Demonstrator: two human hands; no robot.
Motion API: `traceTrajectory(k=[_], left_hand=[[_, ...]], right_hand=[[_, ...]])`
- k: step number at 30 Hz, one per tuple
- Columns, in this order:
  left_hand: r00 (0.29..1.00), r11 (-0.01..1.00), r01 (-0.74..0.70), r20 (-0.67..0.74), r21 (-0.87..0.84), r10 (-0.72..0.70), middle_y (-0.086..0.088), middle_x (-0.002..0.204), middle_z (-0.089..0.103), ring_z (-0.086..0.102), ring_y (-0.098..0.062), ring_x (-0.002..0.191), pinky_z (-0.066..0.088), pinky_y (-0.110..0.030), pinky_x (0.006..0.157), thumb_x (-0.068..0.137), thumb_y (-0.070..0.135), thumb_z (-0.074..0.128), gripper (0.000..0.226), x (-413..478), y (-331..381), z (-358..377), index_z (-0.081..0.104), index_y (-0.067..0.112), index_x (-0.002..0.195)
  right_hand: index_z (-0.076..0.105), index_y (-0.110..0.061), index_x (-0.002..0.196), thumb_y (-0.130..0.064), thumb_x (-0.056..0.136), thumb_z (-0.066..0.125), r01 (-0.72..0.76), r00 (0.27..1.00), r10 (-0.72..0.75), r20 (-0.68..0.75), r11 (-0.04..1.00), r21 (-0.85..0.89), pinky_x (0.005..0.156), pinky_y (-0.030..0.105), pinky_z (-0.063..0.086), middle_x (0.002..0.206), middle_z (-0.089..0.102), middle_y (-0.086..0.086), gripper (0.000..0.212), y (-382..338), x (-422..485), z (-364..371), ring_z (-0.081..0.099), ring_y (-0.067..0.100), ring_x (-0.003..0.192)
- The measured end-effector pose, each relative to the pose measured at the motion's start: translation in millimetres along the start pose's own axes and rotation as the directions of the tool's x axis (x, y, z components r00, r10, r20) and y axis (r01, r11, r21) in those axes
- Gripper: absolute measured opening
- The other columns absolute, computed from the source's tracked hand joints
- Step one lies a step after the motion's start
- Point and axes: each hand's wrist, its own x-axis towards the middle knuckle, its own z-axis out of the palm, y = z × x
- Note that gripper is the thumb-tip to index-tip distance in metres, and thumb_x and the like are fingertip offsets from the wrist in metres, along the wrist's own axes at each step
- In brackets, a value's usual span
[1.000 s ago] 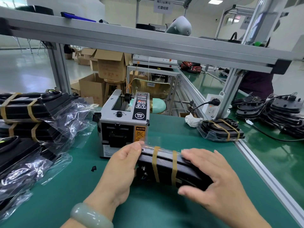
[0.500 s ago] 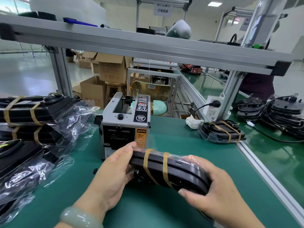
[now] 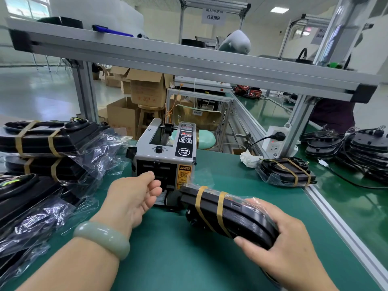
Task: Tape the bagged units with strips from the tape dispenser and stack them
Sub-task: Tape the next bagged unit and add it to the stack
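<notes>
Gripping the black, tan-taped bagged unit (image 3: 231,211) in our right hand (image 3: 281,248), we should pull any strip straight from the grey tape dispenser (image 3: 165,156) with our loose, empty left hand (image 3: 132,198).

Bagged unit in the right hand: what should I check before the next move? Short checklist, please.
1. Right hand holds the bagged unit securely: ok, fingers curl round its near end.
2. Tape strips on it: ok, two wrap it side by side.
3. Left hand free: ok, open and holding nothing, in front of the tape dispenser.
4. Fresh strip waiting at the dispenser's slot: cannot tell, the left hand hides it.
5. Stack of taped units at left ready for another: ok, its top unit lies flat.
</notes>
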Motion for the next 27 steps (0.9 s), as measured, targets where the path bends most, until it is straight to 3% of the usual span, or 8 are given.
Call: traceTrajectory(k=[7, 11, 17, 27], left_hand=[[1.000, 0.999, 0.019, -0.003, -0.030, -0.019, 0.000, 0.046, 0.064, 0.059, -0.005, 0.036, 0.042, -0.011, 0.033, 0.092, 0.016, 0.061, 0.012, 5, 3, 8, 0.059, 0.009, 0.082], [0.999, 1.000, -0.011, -0.052, 0.007, 0.011, -0.007, 0.064, 0.066, 0.059, -0.005, 0.035, 0.041, -0.011, 0.032, 0.091, 0.015, 0.062, 0.012, 9, 1, 10, 0.058, 0.008, 0.083], [0.993, 0.999, -0.033, -0.108, 0.040, 0.037, -0.004, 0.068, 0.067, 0.057, -0.001, 0.036, 0.038, -0.010, 0.033, 0.089, 0.012, 0.058, 0.007, 13, -1, 13, 0.058, 0.008, 0.083], [0.999, 0.999, 0.021, -0.036, -0.032, -0.022, -0.004, 0.069, 0.068, 0.061, -0.004, 0.039, 0.041, -0.012, 0.033, 0.092, 0.022, 0.062, 0.013, 6, -4, 8, 0.059, 0.011, 0.084]], right_hand=[[0.054, -0.059, 0.111, -0.040, 0.056, 0.074, 0.007, 1.000, -0.007, 0.018, 1.000, 0.011, 0.078, 0.002, 0.042, 0.102, 0.066, -0.029, 0.062, 2, 0, 1, 0.064, -0.007, 0.092], [0.053, -0.060, 0.112, -0.042, 0.055, 0.074, -0.007, 1.000, 0.007, 0.014, 1.000, 0.005, 0.079, 0.004, 0.043, 0.103, 0.066, -0.029, 0.063, 4, -1, 2, 0.064, -0.006, 0.094], [0.053, -0.060, 0.111, -0.041, 0.056, 0.073, 0.009, 1.000, -0.009, 0.019, 1.000, -0.023, 0.077, 0.004, 0.044, 0.101, 0.066, -0.029, 0.062, 3, 0, 4, 0.065, -0.005, 0.091], [0.052, -0.060, 0.111, -0.042, 0.056, 0.073, 0.017, 1.000, -0.017, 0.010, 0.999, -0.030, 0.078, 0.003, 0.043, 0.102, 0.065, -0.029, 0.062, 3, -1, 4, 0.064, -0.005, 0.091]])
